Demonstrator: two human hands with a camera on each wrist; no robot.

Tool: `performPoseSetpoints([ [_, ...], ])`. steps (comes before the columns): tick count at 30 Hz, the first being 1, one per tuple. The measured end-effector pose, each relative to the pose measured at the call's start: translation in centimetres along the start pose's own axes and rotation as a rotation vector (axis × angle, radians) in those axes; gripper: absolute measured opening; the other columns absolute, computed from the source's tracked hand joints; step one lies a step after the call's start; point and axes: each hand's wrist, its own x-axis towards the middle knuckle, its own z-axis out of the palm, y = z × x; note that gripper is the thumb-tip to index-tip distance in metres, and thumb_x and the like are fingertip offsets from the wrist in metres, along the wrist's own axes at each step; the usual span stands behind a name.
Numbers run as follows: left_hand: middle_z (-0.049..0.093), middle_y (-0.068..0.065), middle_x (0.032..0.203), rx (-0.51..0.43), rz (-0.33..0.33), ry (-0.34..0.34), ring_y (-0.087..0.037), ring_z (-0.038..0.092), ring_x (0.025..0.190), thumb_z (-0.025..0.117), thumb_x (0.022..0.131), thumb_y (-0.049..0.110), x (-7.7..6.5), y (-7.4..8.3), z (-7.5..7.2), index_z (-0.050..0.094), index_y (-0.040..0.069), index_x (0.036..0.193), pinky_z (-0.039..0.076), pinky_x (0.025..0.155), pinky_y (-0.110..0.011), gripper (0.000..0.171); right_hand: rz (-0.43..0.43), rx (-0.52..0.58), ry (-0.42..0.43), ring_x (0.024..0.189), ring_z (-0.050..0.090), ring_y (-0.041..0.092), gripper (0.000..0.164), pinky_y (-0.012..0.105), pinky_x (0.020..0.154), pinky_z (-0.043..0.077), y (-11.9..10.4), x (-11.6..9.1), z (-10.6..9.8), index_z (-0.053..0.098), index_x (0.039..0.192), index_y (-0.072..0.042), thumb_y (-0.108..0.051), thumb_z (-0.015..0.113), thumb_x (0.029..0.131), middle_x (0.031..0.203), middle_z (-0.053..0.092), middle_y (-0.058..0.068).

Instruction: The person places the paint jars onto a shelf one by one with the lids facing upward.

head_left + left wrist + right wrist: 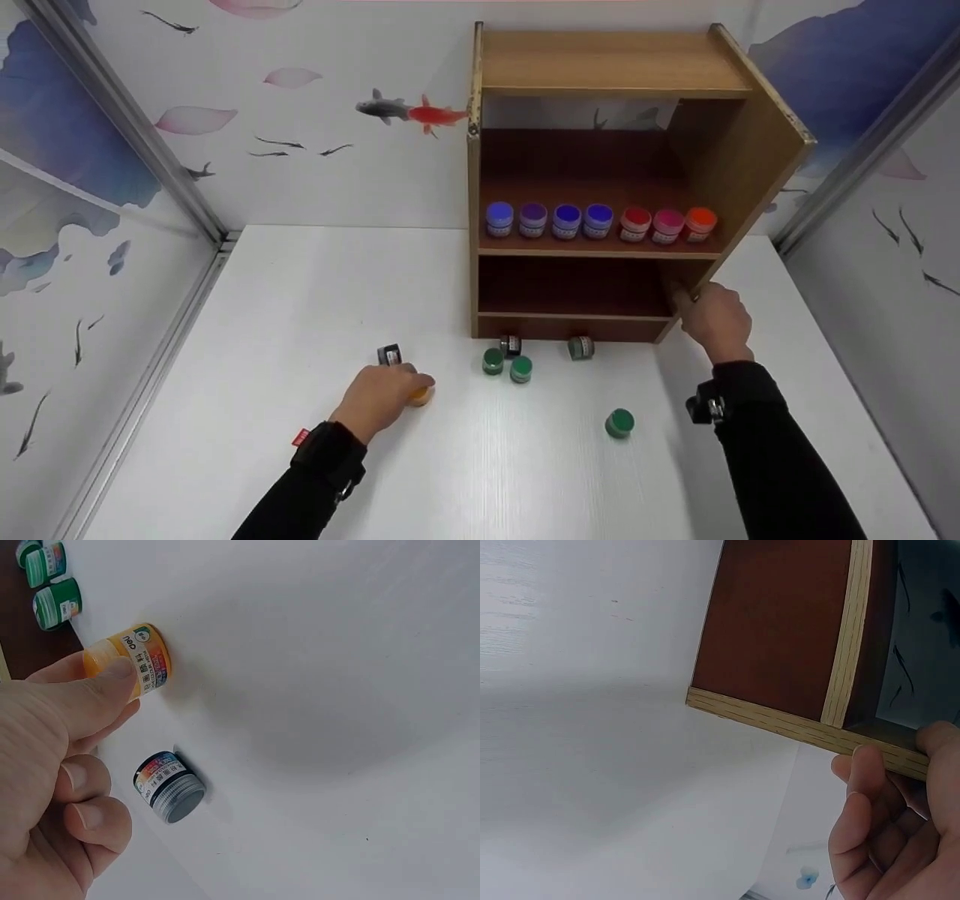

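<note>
My left hand (379,399) pinches a yellow-orange paint jar (154,660) between thumb and fingers, low over the table's left half. Just beyond it a black paint jar (169,786) lies on its side. With the right hand (718,321) I grip the lower right side panel of a wooden shelf (761,142), thumb on the inner face and fingers outside, as the right wrist view shows. On the shelf's middle board stand several paint jars: blue and purple ones (566,222) on the left, red, pink and orange ones (667,226) on the right.
In front of the shelf's base are two green jars (520,369), a dark jar (511,345) and a grey-green jar (581,348). Another green jar (619,424) stands nearer on the white table (495,472). Printed panels (315,180) enclose the back and sides.
</note>
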Motion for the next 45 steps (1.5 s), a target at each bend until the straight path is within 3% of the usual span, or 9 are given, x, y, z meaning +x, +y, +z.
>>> performPoseSetpoints([
  [12, 0.072, -0.006, 0.091, 0.094, -0.029, -0.012, -0.022, 0.065, 0.065, 0.076, 0.079, 0.001, -0.1, 0.7, 0.2, 0.068, 0.021, 0.108, 0.057, 0.065, -0.035, 0.036, -0.017, -0.008, 0.024, 0.072, 0.068, 0.031, 0.056, 0.029, 0.049, 0.040, 0.2, -0.2, 0.4, 0.064, 0.108, 0.008, -0.043, 0.042, 0.100, 0.083, 0.071, 0.021],
  [25, 0.071, -0.005, 0.090, 0.035, -0.023, 0.010, -0.020, 0.066, 0.071, 0.075, 0.080, 0.000, -0.1, 0.6, 0.2, 0.067, 0.019, 0.108, 0.056, 0.063, -0.035, 0.035, 0.003, 0.001, 0.005, 0.074, 0.068, 0.031, 0.059, 0.028, 0.050, 0.042, 0.1, -0.1, 0.2, 0.062, 0.113, 0.010, -0.044, 0.041, 0.101, 0.085, 0.071, 0.021],
  [28, 0.071, -0.006, 0.092, 0.019, -0.027, 0.000, -0.020, 0.066, 0.071, 0.075, 0.081, 0.001, 0.0, 0.6, 0.0, 0.067, 0.019, 0.111, 0.056, 0.064, -0.035, 0.036, -0.002, 0.002, 0.013, 0.073, 0.068, 0.030, 0.060, 0.028, 0.050, 0.041, 0.1, -0.1, 0.1, 0.063, 0.111, 0.009, -0.046, 0.040, 0.101, 0.083, 0.071, 0.020],
  [35, 0.068, -0.004, 0.093, 0.029, -0.033, -0.041, -0.018, 0.064, 0.069, 0.072, 0.087, 0.022, 0.6, 0.6, -0.8, 0.064, 0.020, 0.116, 0.055, 0.062, -0.034, 0.031, -0.012, 0.012, 0.014, 0.066, 0.066, 0.027, 0.060, 0.029, 0.048, 0.041, 0.3, -0.2, -0.1, 0.063, 0.111, 0.009, -0.045, 0.039, 0.101, 0.079, 0.070, 0.019],
  [40, 0.069, -0.004, 0.094, 0.013, -0.026, -0.029, -0.018, 0.065, 0.072, 0.073, 0.086, 0.020, 0.9, 1.0, -1.4, 0.065, 0.019, 0.116, 0.056, 0.064, -0.035, 0.031, -0.014, 0.013, 0.013, 0.068, 0.066, 0.027, 0.058, 0.028, 0.049, 0.041, 0.3, -0.2, 0.0, 0.064, 0.108, 0.008, -0.044, 0.039, 0.101, 0.080, 0.070, 0.019],
  [45, 0.069, -0.004, 0.096, 0.026, -0.025, -0.070, -0.018, 0.060, 0.065, 0.071, 0.089, 0.022, 1.1, 1.9, -2.3, 0.064, 0.020, 0.117, 0.057, 0.064, -0.035, 0.029, -0.015, 0.003, 0.006, 0.072, 0.067, 0.029, 0.058, 0.028, 0.049, 0.041, 0.1, -0.1, 0.0, 0.063, 0.110, 0.009, -0.043, 0.040, 0.101, 0.084, 0.071, 0.021],
])
